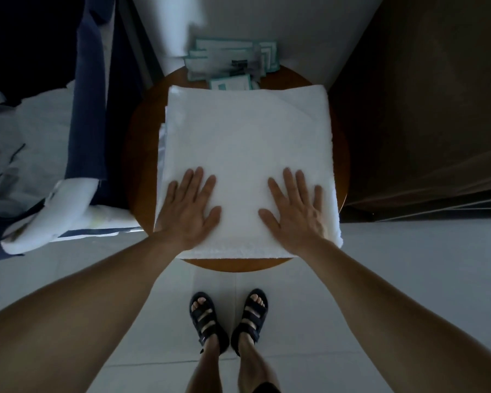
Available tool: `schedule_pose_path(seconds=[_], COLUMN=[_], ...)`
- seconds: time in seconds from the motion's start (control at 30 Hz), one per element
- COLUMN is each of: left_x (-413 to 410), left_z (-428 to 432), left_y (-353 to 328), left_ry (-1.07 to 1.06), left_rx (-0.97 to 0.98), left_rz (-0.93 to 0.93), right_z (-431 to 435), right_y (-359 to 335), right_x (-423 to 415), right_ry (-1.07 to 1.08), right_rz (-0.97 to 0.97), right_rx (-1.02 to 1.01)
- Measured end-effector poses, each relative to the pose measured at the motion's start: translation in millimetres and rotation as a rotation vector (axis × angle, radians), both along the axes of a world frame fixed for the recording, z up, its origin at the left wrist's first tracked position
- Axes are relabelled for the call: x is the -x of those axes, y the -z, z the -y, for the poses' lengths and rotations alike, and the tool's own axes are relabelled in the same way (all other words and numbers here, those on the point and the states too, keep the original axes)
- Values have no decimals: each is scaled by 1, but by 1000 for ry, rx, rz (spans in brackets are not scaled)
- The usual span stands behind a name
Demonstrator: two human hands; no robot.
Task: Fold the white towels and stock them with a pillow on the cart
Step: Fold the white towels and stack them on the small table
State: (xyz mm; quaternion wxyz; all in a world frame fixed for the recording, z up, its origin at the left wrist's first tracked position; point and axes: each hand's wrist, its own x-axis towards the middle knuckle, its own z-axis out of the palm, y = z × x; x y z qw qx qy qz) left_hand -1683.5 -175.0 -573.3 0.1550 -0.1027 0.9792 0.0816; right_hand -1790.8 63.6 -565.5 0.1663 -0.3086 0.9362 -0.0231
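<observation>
Left hand (189, 207) and right hand (295, 207): both palm down, fingers straight and spread. They grip nothing and lie flat on the near half of the white towel (247, 131), one toward each near corner.

The towel is a folded square covering most of the round wooden tabletop (142, 137). Its near corners reach past the curved edge, the right one more plainly. Along its left edge, uneven layers show underneath; cannot tell whether they are this towel's own folds or another towel.

Risks, as judged:
- A forward smoothing stroke may drag the whole square rather than flatten it, since nothing pins the far half.
- The teal-edged packets (230, 62) lie just beyond the towel at the far edge of the tabletop. A sliding towel could push them off.
- The overhanging near corners could droop and pull the fold open when it is lifted.
- The ragged left layers may skew the next fold.

A heap of blue and white linen (40, 165) lies to the left. No cart or pillow can be made out.
</observation>
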Motion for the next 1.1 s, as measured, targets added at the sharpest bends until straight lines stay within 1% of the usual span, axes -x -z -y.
schedule_pose_path(seconds=[0.07,0.13,0.23,0.3,0.43,0.57,0.63,0.7,0.77,0.83,0.9,1.0,1.1], left_x=[-4,1,13,20,12,-30,-54,-72,-81,-79,-72,-61,-53], left_z=[5,11,25,40,90,164,204,245,288,334,380,442,490], left_y=[-17,-45,-101,-139,-199,-227,-230,-228,-222,-209,-188,-142,-85], left_ry=[-4,-19,-26,-68,-239,-422,-508,-579,-644,-678,-682,-639,-609], left_rx=[45,72,84,95,104,85,74,52,27,12,-21,-74,-113], left_rz=[51,5,-128,-206,-293,-352,-336,-322,-308,-292,-273,-197,-119], right_z=[-7,-1,29,54,118,201,243,286,331,381,433,502,551], right_y=[-1,-13,-49,-78,-139,-192,-209,-214,-207,-192,-168,-119,-55], right_x=[-9,-6,-4,-5,-8,-17,-24,-31,-33,-28,-21,-12,1], right_ry=[9,45,19,-25,-119,-257,-335,-404,-446,-448,-397,-247,-83], right_rz=[77,92,3,-28,-65,-91,-101,-107,-96,-3,136,370,493], right_rx=[-85,-62,30,79,197,383,452,470,444,362,259,127,1])
